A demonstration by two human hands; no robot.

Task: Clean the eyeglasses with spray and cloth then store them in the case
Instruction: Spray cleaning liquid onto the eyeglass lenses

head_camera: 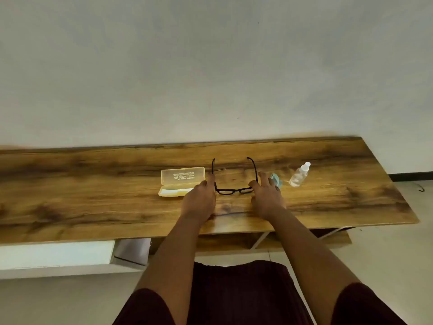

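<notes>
On the long wooden table (93, 207) the open case (181, 181) lies just left of her left hand (199, 200), the spray bottle (299, 175) and cloth (276, 179) just beyond her right hand (267, 199), while both hands pinch the unfolded eyeglasses (234, 190) at the hinges, their front running left to right between them.

Views: one, head-worn, wide-angle.
Position: above the person's lap, at the near edge of the tabletop (93, 202).
Facing: forward and down, toward a plain wall (210, 66) behind the tabletop.
Nearness: arm's reach; both forearms run from the bottom edge to mid-frame.
Distortion: tabletop edges bow.
Shared: nothing, single view.
</notes>
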